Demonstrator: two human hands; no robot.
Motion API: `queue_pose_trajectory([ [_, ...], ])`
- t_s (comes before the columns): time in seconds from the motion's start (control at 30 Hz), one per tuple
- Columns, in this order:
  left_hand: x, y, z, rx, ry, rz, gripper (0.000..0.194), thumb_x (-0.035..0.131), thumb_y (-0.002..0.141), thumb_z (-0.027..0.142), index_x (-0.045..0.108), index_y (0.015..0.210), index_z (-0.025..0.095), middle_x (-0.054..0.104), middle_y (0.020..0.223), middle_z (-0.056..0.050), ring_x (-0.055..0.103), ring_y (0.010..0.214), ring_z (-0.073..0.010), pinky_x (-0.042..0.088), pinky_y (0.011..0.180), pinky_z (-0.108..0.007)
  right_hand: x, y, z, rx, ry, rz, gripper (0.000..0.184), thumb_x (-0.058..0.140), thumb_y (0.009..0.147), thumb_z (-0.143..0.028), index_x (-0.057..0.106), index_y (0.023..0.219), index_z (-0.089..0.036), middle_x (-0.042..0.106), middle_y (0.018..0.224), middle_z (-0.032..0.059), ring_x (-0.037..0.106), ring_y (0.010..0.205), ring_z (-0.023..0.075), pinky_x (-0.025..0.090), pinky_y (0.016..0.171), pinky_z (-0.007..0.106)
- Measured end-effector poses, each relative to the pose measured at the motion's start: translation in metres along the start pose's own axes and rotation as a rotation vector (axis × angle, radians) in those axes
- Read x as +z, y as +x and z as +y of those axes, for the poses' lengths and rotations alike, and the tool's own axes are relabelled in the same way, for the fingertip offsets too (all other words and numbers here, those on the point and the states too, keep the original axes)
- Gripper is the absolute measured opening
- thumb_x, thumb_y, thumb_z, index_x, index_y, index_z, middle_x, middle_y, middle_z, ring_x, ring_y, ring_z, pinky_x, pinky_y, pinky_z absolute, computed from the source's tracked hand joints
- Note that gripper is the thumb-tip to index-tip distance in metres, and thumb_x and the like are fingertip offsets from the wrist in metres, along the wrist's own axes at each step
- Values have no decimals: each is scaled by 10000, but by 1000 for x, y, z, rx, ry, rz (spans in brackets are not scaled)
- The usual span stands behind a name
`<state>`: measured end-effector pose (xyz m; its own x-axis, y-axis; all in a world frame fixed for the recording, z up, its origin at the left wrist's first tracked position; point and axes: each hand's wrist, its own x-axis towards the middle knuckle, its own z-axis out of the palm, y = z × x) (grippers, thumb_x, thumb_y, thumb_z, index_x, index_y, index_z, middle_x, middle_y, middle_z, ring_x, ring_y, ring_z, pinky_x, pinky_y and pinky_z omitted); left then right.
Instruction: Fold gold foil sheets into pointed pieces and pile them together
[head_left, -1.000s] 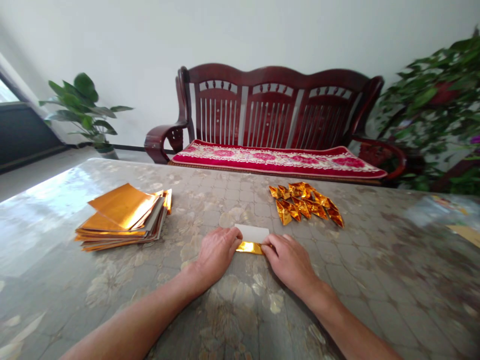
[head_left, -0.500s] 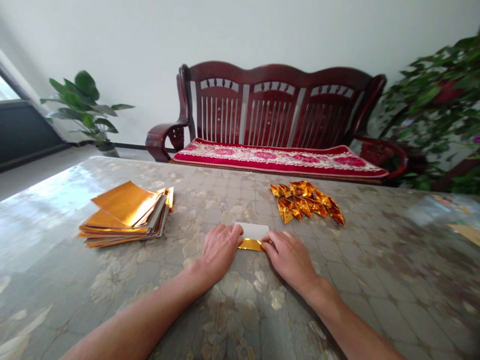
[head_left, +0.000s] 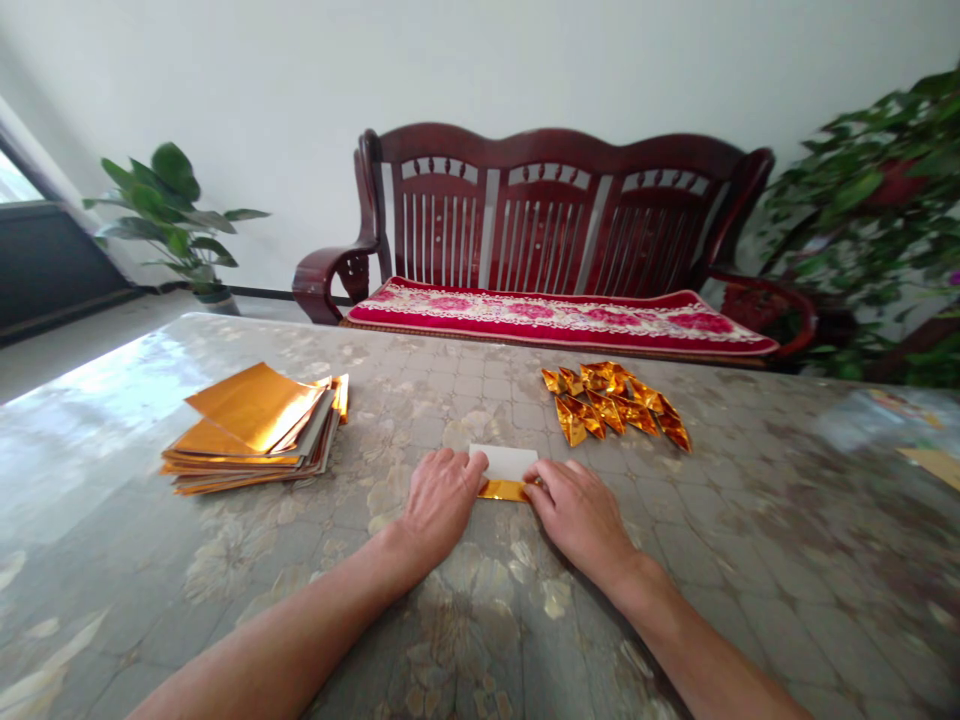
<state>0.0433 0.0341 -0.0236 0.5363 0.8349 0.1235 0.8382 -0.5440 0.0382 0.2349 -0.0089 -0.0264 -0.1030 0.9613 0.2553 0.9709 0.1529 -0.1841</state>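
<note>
A sheet of gold foil paper (head_left: 504,462) lies on the table between my hands, its pale back up and its near edge folded over as a gold strip. My left hand (head_left: 446,495) grips the left end of that fold, thumb and fingers pressed together. At the right end, my right hand (head_left: 577,510) pinches the fold with curled fingers. Left of my hands is a stack of gold foil paper sheets (head_left: 255,410). Several folded gold paper pieces (head_left: 615,400) lie grouped beyond my right hand.
The table (head_left: 337,620) has a patterned, glossy cover. A clear plastic bag (head_left: 885,420) lies at its right side. Behind the table stands a dark wooden bench (head_left: 570,220) with a red floral cushion (head_left: 555,318). Potted plants (head_left: 176,220) stand on both sides.
Both hands keep their hold on the paper with hardly any movement. The folded gold strip looks slightly narrower and flatter; the view has shifted a little.
</note>
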Motion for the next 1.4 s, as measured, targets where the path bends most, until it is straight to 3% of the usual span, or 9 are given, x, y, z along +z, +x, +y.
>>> queue_pose_trajectory([
  [0.17,1,-2,-1,15,4,39,66,606,933,264,597,965,207,663,873,-47,607,857,-236,429,747,-329,2,0,0,-19,-2,17,75,581,916,-227,649,895,-248,677,767,16,586,784,207,324,672,299],
  [0.33,5,-2,-6,104,-77,131,91,583,945,225,571,1035,233,600,1032,-36,559,961,-220,457,767,-306,3,-1,1,-18,-7,24,58,585,921,-235,641,934,-248,685,796,20,589,799,214,332,688,305],
  [0.47,6,-2,-12,248,-138,69,79,531,974,187,555,1035,231,601,1001,-15,572,940,-190,466,767,-274,4,-2,1,-23,1,8,53,598,921,-229,635,955,-245,702,856,20,595,837,221,340,717,312],
  [0.7,-6,-12,-7,363,-4,22,162,551,969,207,550,1130,225,631,915,-22,583,835,-216,465,742,-317,4,-2,1,-2,-14,-10,36,604,924,-229,617,958,-232,716,898,21,596,867,230,345,732,323],
  [1.13,-1,-7,-11,309,-6,53,63,594,948,240,646,983,235,640,885,-13,605,855,-213,459,716,-310,7,0,4,13,10,28,38,651,900,-232,619,910,-214,653,933,35,567,912,228,364,762,318],
  [1.4,4,-6,-12,308,-4,81,44,606,943,248,638,922,226,644,851,-13,621,818,-209,448,713,-320,9,-1,3,-109,-32,91,57,674,891,-208,625,863,-215,632,873,27,530,868,226,352,754,332],
])
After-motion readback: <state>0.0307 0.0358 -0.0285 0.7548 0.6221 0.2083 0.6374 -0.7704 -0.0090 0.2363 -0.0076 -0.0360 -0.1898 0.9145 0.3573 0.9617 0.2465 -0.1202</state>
